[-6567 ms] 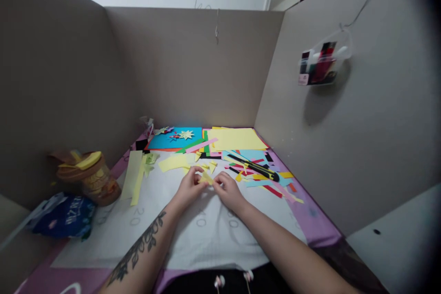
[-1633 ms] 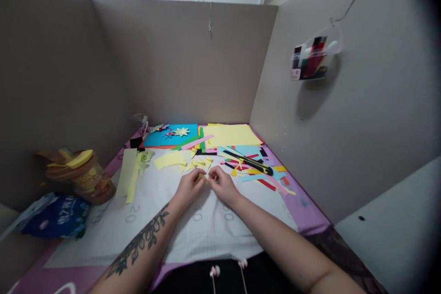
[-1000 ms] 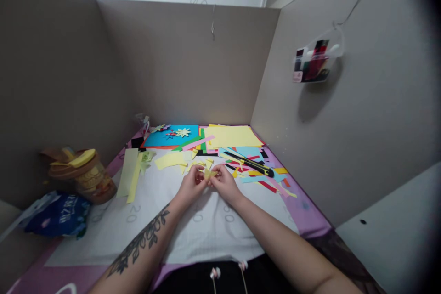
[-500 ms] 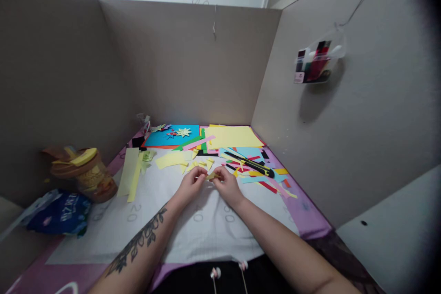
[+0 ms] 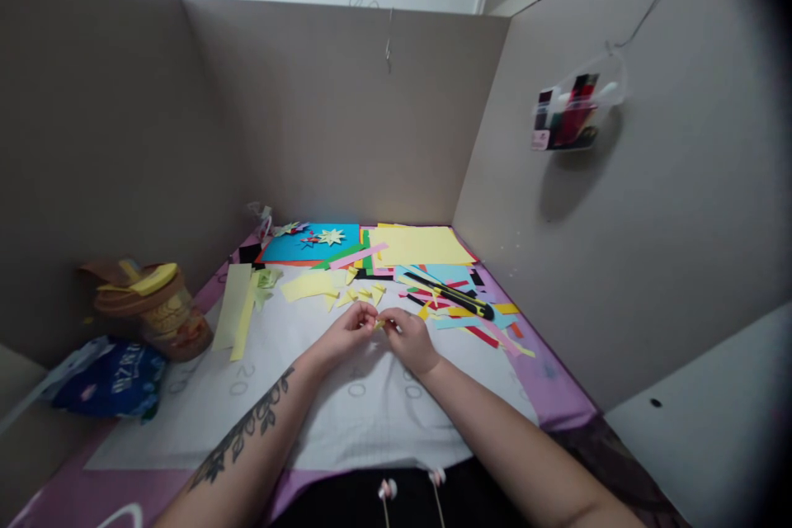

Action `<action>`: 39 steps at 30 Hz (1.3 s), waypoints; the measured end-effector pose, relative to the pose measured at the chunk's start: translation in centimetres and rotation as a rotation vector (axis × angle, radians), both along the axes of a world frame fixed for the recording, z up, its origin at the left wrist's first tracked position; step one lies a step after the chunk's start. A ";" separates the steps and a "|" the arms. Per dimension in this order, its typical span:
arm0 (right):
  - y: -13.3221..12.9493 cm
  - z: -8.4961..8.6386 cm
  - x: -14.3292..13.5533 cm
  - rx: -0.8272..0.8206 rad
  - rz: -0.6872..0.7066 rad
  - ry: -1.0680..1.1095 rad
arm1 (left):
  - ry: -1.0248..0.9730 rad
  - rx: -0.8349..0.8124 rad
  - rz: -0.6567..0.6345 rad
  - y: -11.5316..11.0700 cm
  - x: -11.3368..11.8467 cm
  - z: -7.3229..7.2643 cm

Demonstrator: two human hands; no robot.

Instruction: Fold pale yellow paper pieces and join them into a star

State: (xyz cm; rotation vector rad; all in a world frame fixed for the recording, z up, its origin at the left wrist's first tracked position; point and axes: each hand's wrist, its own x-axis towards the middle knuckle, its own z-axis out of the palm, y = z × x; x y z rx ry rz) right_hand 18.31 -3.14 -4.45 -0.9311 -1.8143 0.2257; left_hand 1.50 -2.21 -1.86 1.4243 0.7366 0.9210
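Observation:
Between my fingertips is a small yellow paper piece [image 5: 379, 325], mostly hidden by the fingers. My left hand [image 5: 351, 328] pinches it from the left and my right hand [image 5: 408, 337] from the right, just above the white sheet. Right behind my hands lie several small folded yellow paper pieces [image 5: 354, 295]. A wider yellow paper rectangle [image 5: 306, 286] is just left of them. To the right of my right hand, a black and yellow utility knife [image 5: 451, 295] rests on scattered coloured paper strips [image 5: 488, 336].
At the back are a blue sheet [image 5: 278, 247] with paper stars [image 5: 331, 238] on it and a stack of yellow sheets [image 5: 426, 246]. Along the left stand a lidded brown cup [image 5: 176, 318] and a blue packet [image 5: 117, 379]. Grey panels [image 5: 346, 115] enclose the table.
The yellow paper between my fingers shows less than before, and both hands have closed in tighter around it. The objects on the table keep their places.

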 end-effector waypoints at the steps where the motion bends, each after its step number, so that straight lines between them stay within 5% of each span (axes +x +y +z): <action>1: 0.0 0.0 0.0 -0.003 0.000 0.005 | -0.009 0.002 -0.001 0.0 0.0 0.1; 8: 0.0 0.2 0.0 -0.134 -0.072 0.149 | 0.103 0.209 0.076 -0.1 -0.1 0.4; 14: 0.2 0.2 -0.6 -0.366 0.042 0.455 | 0.272 0.451 0.237 0.0 0.0 0.4; 23: 0.4 1.0 -1.2 -0.511 0.121 0.772 | 0.330 0.752 0.273 -0.4 0.1 0.2; 28: 0.7 0.9 -1.4 -0.538 0.154 0.793 | 0.328 0.739 0.343 -0.2 0.2 0.0; 35: 0.7 0.4 -1.4 -0.497 0.194 0.698 | 0.312 0.365 0.447 -0.1 0.4 0.5; 39: 0.6 0.4 -1.5 -0.460 0.118 0.598 | 0.304 0.322 0.442 -0.1 0.6 0.6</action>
